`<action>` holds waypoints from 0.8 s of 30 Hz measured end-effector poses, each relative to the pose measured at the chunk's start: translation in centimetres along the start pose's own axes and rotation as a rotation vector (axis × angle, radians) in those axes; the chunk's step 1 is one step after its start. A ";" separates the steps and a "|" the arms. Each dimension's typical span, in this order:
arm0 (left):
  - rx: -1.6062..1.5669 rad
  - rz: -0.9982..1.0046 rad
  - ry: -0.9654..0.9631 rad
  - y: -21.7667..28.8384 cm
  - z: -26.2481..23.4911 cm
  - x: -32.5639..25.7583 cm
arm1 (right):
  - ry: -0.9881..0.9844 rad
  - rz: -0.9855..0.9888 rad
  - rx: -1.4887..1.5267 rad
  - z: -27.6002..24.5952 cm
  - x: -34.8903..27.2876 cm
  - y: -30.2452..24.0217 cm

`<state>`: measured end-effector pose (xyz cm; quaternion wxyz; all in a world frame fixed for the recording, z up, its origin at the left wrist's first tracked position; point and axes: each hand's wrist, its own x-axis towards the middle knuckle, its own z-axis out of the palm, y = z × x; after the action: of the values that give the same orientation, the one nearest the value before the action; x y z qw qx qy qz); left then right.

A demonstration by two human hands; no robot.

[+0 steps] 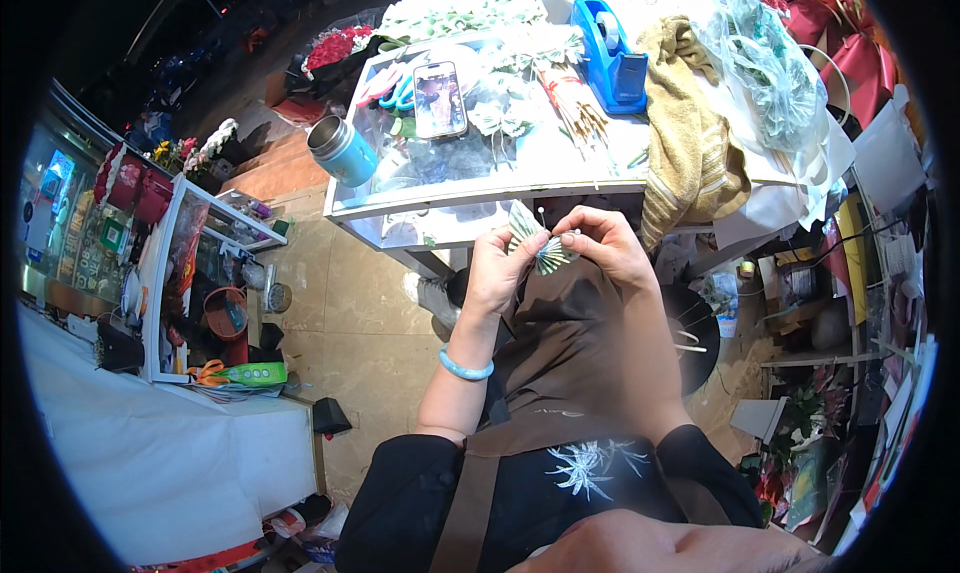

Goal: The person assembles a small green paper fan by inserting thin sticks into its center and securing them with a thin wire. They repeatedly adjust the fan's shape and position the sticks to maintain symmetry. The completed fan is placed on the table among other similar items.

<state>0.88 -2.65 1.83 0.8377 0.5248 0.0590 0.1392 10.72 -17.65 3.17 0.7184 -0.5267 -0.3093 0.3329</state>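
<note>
Fingers of the left hand (498,268), at the frame's upper middle, pinch a pleated paper (551,260), its long axis slanting from upper left to lower right; the thumb hides part. Right hand (610,245) fingertips bend at its right edge; whether gripping, I cannot tell.

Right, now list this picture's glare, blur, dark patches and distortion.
Head view: harsh light washes out parts of the tabletop; head view: a hazy smear softens the right forearm, while the pleated piece looks fairly clear; head view: the upper-left background sinks into darkness; head view: a round black fisheye border cuts off the corners.
</note>
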 end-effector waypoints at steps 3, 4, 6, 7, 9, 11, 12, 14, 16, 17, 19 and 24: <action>0.033 0.002 -0.018 0.1 0.0 0.0 | 0.001 -0.003 -0.040 -0.1 0.1 -0.1; 0.035 0.007 -0.030 0.1 0.0 0.0 | -0.003 -0.002 -0.041 -0.1 0.1 -0.2; 0.059 -0.010 -0.028 0.2 0.0 0.0 | -0.010 0.007 -0.051 -0.2 0.1 -0.4; 0.066 -0.015 -0.031 0.3 0.0 0.0 | -0.012 0.014 -0.061 -0.3 0.1 -0.4; 0.063 -0.018 -0.033 0.3 0.1 0.0 | -0.010 0.023 -0.051 -0.3 0.1 -0.5; 0.058 -0.015 -0.030 0.4 0.2 0.0 | -0.001 0.027 -0.015 -0.4 0.2 -0.4; 0.055 -0.010 -0.026 0.4 0.2 0.0 | 0.009 0.025 0.014 -0.3 0.3 -0.3; 0.053 -0.008 -0.026 0.4 0.2 0.0 | 0.028 0.022 0.070 -0.3 0.4 0.1; 0.050 -0.012 -0.039 0.4 0.1 0.1 | 0.021 0.012 0.101 -0.3 0.6 0.6; 0.059 -0.016 -0.036 0.4 0.1 0.0 | 0.018 0.008 0.116 -0.3 0.7 0.7; 0.065 -0.014 -0.034 0.3 0.1 0.0 | 0.014 0.015 0.108 -0.5 0.7 0.9; 0.040 -0.012 -0.037 0.2 -0.1 0.1 | 0.013 0.022 0.104 -0.5 0.7 0.9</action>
<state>0.95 -2.46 2.01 0.8290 0.5433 0.0496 0.1231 11.45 -17.16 2.28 0.7430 -0.4945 -0.2810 0.3529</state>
